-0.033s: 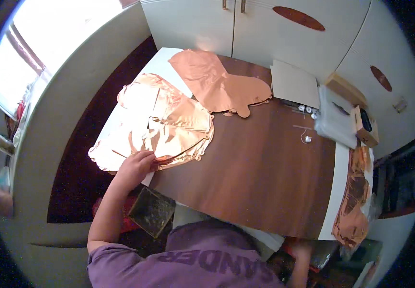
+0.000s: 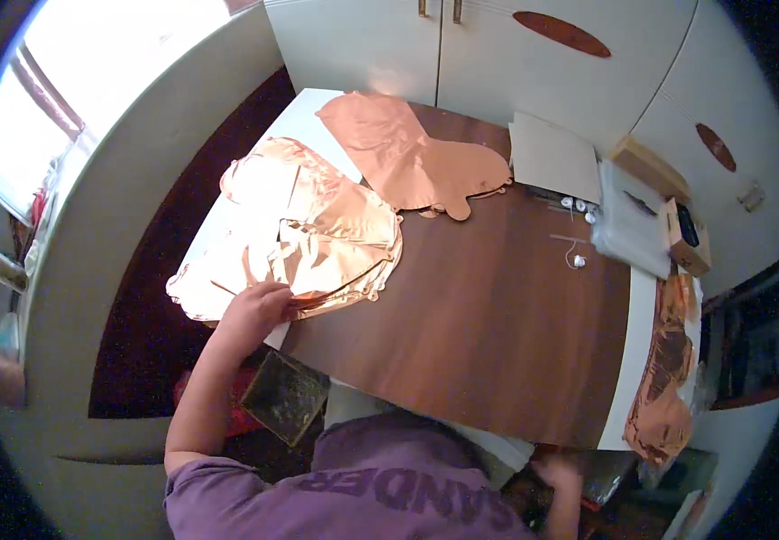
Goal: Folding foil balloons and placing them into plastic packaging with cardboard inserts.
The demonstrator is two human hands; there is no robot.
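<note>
A stack of flat, shiny copper-coloured foil balloons lies at the left of the table, its surface bright with glare. My left hand is closed on the near edge of this stack, fingers pinching several foil layers. Beyond it, one more flat copper foil balloon with a rounded, lobed outline lies at the far side. Low on the right, past the table's front edge, my right hand is smeared by motion. Whether its fingers hold anything is unclear.
The brown tabletop has white borders. At the far right are a pale board, a stack of clear plastic bags, a small cardboard box and white string. Packed copper foil lies along the right edge. White cabinets stand behind.
My right hand has shifted slightly and stays blurred; a red patch beside it no longer shows. My left hand and the foil balloons have not visibly moved.
</note>
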